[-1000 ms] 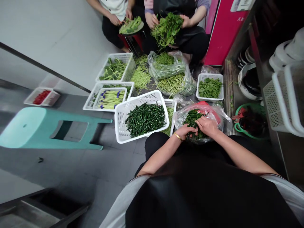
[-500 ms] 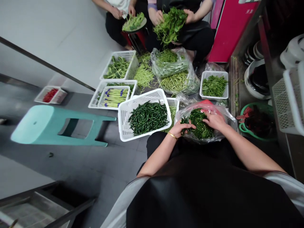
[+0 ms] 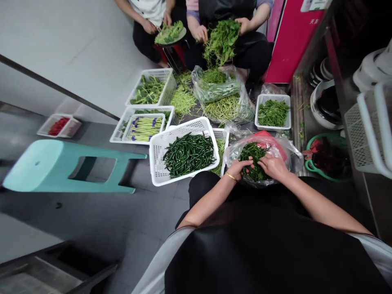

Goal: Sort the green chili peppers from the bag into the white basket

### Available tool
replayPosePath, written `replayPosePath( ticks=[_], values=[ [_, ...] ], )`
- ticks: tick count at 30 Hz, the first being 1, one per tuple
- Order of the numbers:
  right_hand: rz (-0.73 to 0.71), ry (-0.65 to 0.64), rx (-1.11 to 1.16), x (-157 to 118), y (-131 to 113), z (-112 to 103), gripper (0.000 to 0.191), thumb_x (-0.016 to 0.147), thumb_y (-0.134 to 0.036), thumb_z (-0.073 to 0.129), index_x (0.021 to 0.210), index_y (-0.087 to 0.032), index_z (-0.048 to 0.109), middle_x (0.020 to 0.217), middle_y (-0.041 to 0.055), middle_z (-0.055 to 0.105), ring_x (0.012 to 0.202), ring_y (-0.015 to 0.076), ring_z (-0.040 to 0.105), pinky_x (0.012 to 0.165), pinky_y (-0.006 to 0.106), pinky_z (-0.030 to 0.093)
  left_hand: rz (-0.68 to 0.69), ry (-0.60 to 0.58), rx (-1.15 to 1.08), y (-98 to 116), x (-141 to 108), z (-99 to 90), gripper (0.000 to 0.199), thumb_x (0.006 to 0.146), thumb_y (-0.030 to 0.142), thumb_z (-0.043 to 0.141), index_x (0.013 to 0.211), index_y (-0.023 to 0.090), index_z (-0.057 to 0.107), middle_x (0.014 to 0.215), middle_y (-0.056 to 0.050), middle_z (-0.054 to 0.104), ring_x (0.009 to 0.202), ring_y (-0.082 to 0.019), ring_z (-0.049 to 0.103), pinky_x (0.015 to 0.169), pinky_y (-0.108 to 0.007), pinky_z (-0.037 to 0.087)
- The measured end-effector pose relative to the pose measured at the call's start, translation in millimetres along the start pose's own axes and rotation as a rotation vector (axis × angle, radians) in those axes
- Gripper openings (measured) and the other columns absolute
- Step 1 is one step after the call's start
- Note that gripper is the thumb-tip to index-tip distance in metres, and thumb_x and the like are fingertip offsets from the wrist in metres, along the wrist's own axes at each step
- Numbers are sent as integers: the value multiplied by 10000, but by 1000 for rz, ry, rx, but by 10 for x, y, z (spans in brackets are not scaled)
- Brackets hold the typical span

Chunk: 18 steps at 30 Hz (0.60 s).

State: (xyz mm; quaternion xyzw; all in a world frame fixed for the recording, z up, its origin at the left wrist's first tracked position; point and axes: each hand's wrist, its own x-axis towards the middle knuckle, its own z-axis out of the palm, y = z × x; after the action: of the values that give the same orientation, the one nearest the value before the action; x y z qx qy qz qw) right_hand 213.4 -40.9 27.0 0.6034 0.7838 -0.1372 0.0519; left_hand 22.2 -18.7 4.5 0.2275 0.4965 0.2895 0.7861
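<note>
- Green chillies (image 3: 255, 152): right of centre, in open clear plastic bag (image 3: 294, 157) over the lap; directly under and between the 2 hands.
- Left hand (image 3: 241, 168): partly curled, thumb extended, some chillies in its fingers; gold bangle (image 3: 231, 176) at wrist.
- Right hand (image 3: 273, 166): fingers bent, tips at the chillies; cannot tell if any are gripped.
- White basket (image 3: 156, 165), centre: dark green chilli heap (image 3: 189, 156); tilted, overlapping another basket (image 3: 226, 141).
- Grey floor (image 3: 150, 216): teal stool (image 3: 33, 165) on its side, left; red chillies (image 3: 58, 126) in tray beyond.
- Upper centre: 2 people, 1 holding leafy greens (image 3: 223, 41).
- Upper right: pink-red cabinet (image 3: 294, 41).
</note>
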Motion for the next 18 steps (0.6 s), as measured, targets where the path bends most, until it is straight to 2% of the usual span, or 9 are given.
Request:
replayPosePath(
  ticks=[3, 5, 8, 10, 12, 13, 17, 18],
  values=[
    [-132, 30, 254, -159, -59, 51, 390, 1008, -414, 424, 989, -165, 722, 1024, 141, 697, 946, 252, 663, 788, 321, 495, -2, -57, -44, 42, -22, 38, 415, 617, 266, 833, 978, 99, 717, 600, 3, 642, 444, -55, 488, 421, -187, 294],
    [-189, -60, 523, -169, -28, 58, 464, 992, -521, 422, 865, -172, 700, 877, 107, 697, 811, 216, 663, 728, 307, 499, 10, -127, 27, 71, -73, 12, 402, 592, 298, 846, 909, 90, 716, 569, 3, 627, 434, -60, 484, 410, -194, 271],
    [-96, -209, 960, -96, 46, 9, 608, 937, -703, 371, 835, -170, 644, 623, 25, 600, 542, 149, 571, 542, 261, 453, -1, -267, 213, 95, -169, -57, 406, 538, 350, 864, 801, 90, 697, 546, -18, 636, 404, -77, 490, 386, -208, 257],
    [-52, -237, 1114, -42, 40, -35, 607, 877, -753, 439, 876, -171, 611, 554, -18, 542, 470, 129, 512, 473, 237, 397, -19, -342, 321, 96, -228, -96, 387, 525, 363, 862, 744, 95, 688, 537, -28, 644, 370, -80, 475, 371, -218, 260],
    [-103, -218, 1121, -21, -24, -60, 548, 840, -730, 534, 855, -184, 581, 530, -36, 525, 463, 124, 496, 470, 228, 372, -38, -372, 375, 78, -270, -115, 361, 523, 369, 856, 681, 102, 673, 519, -27, 637, 346, -78, 457, 360, -224, 261],
    [-129, -165, 1073, -24, -68, -60, 511, 852, -700, 544, 819, -190, 570, 531, -31, 530, 477, 126, 502, 487, 230, 373, -48, -371, 372, 61, -280, -115, 356, 518, 372, 855, 655, 105, 662, 510, -24, 630, 343, -78, 455, 359, -225, 261],
    [-138, 244, 626, -47, -222, -16, 458, 967, -546, 421, 697, -194, 533, 676, 66, 617, 658, 175, 589, 625, 276, 412, -91, -280, 202, -51, -240, -47, 348, 515, 360, 846, 662, 116, 646, 500, -9, 604, 376, -90, 484, 378, -223, 270],
    [-120, 306, 512, -32, -242, -11, 452, 980, -516, 399, 695, -192, 533, 722, 93, 634, 699, 190, 600, 644, 288, 412, -108, -240, 153, -70, -221, -26, 335, 533, 352, 838, 676, 117, 647, 506, -6, 602, 388, -91, 491, 386, -221, 272]
  ],
)
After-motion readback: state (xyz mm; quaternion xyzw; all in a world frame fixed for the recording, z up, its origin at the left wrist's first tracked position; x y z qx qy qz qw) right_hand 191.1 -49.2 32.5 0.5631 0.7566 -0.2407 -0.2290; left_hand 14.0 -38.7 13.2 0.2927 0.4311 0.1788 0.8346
